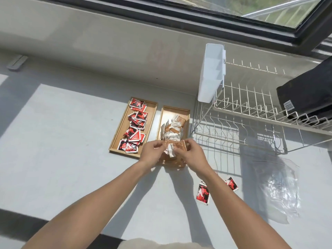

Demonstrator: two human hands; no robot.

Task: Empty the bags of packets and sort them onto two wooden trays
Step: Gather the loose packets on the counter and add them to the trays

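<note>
Two wooden trays lie side by side on the counter. The left tray [117, 133] holds several red-and-black packets [137, 126]. The right tray [162, 121] holds several orange-and-white packets [175, 126]. Over the near end of the right tray, my left hand [151, 154] and my right hand [191, 154] together hold a bunch of orange packets [175, 147]; whether a clear bag surrounds them is hard to tell. Two loose red-and-black packets [203, 193] lie on the counter near my right forearm.
An empty clear plastic bag [280, 187] lies crumpled at the right. A white wire dish rack [251, 112] with a white plastic holder [212, 72] stands right of the trays, a black object [305, 94] resting on it. A window runs along the back.
</note>
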